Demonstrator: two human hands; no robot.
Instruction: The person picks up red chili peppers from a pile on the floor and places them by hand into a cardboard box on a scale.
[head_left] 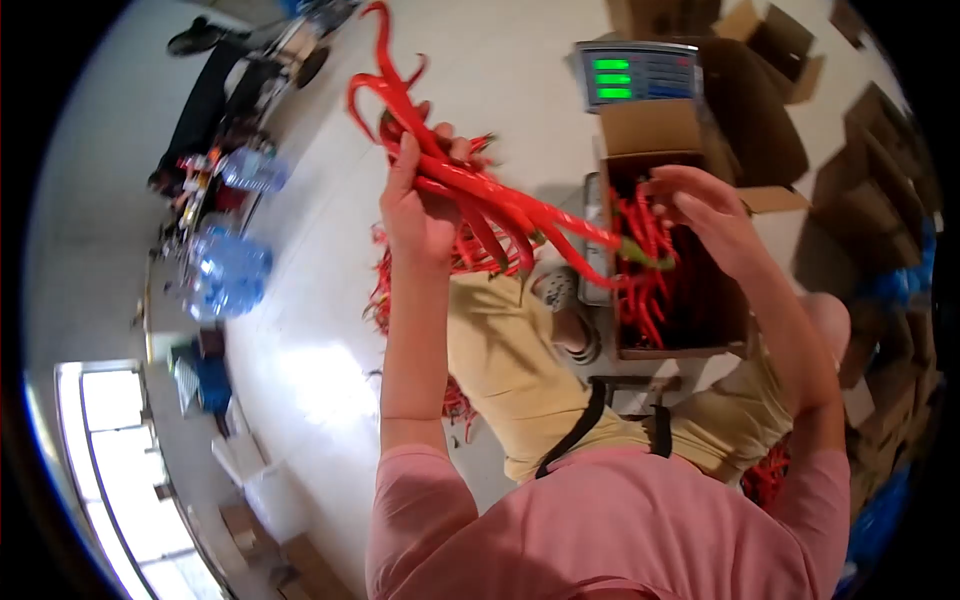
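Observation:
My left hand [418, 212] is raised in front of me, its fingers wrapped round a bunch of long red chili peppers [510, 203]. The bunch slants down to the right, and one green stem end reaches over a cardboard box [676, 351]. More red chili peppers [640, 300] lie inside that box. Above the box's right side hovers my right hand [708, 212], fingers bent and apart, with nothing visible in it. Whether its fingertips touch the peppers below cannot be made out.
A scale with a green-lit display [641, 76] stands behind the box. Loose chili peppers [380, 290] lie on the floor beyond my left forearm. Several open cartons [870, 190] crowd the right side. Large clear plastic bottles [232, 270] stand at the left.

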